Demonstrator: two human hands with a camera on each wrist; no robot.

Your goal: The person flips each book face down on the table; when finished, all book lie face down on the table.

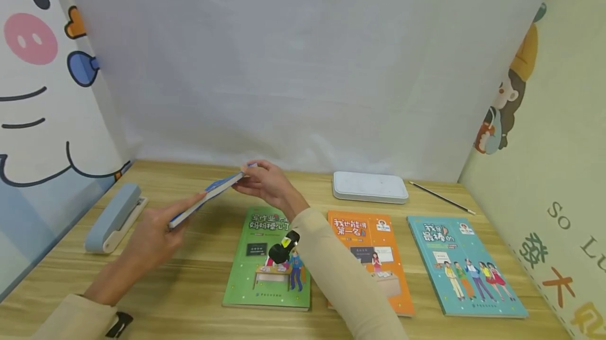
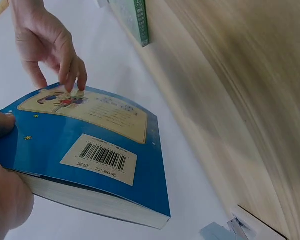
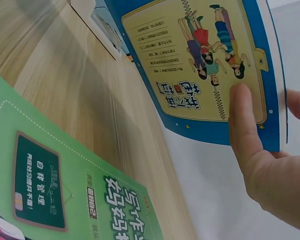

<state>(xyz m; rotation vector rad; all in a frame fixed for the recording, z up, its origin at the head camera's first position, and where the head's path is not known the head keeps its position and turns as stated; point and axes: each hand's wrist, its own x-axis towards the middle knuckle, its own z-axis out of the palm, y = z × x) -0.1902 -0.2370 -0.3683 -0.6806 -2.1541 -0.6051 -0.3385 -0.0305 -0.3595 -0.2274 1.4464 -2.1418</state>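
A blue-covered book (image 1: pixel 221 186) is held up, tilted, over the left part of the table. My left hand (image 1: pixel 158 230) grips its lower end, thumb on the blue cover and fingers on the opposite side. At the raised far end, my right hand (image 1: pixel 271 185) pinches the book's edge between thumb and fingers. The left wrist view shows a barcode label (image 2: pixel 100 159) on the back cover. Cartoon children fill a cream panel (image 3: pixel 155 55) in the right wrist view. Below the right hand lies a green book (image 1: pixel 242 274), partly covered by the forearm.
An orange book (image 1: pixel 396 277) and a teal book (image 1: pixel 466 256) lie in a row to the right of the green one. Behind them are a white case (image 1: pixel 370 187) and a pencil (image 1: pixel 442 198). A blue-and-white stapler (image 1: pixel 114 218) stands at the left. A pale curtain (image 1: pixel 303 66) hangs behind the table.
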